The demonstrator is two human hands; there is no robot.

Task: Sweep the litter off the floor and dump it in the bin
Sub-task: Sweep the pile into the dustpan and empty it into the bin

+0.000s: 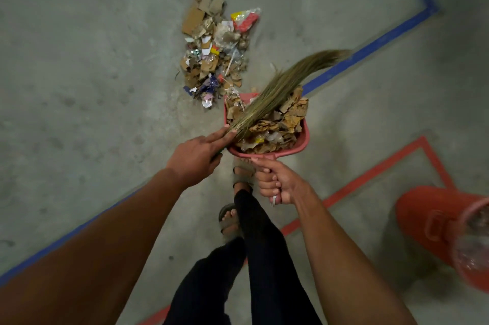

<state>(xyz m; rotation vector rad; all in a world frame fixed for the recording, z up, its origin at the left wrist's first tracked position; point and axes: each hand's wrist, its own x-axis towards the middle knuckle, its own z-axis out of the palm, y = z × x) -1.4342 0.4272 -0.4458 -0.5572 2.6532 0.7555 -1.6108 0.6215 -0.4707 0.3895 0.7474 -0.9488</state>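
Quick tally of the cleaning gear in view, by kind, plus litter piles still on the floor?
Broom: 1
Dustpan: 1, loaded
Bin: 1
Litter pile on the floor: 1
Total: 4

No readable text anywhere. The red-and-yellow wrapper point(245, 19) at 12 o'clock in the litter pile point(215, 53) has print too blurred to read. The orange bin point(434, 224) at 4 o'clock has raised moulding, illegible.
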